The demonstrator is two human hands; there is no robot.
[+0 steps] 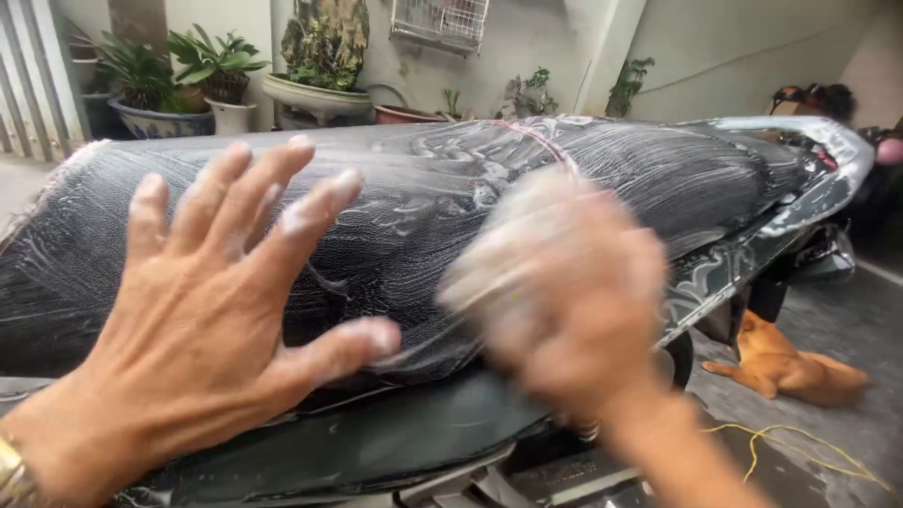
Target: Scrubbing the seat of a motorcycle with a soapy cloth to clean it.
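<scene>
A long black scooter seat (442, 179) covered in white soap suds fills the middle of the head view. My left hand (202, 320) is spread flat with fingers apart over the seat's near left side, foam on the fingertips. My right hand (564, 282) is blurred by motion over the seat's near right side; its fingers look curled, and I cannot tell whether it holds anything. The grey side panel (752, 249) of the scooter is also streaked with suds.
Potted plants (179, 80) stand along the back wall, with a wire cage (440, 21) hung above. An orange dog (790, 362) lies on the wet concrete floor at the right. A yellow cord (781, 447) trails on the floor nearby.
</scene>
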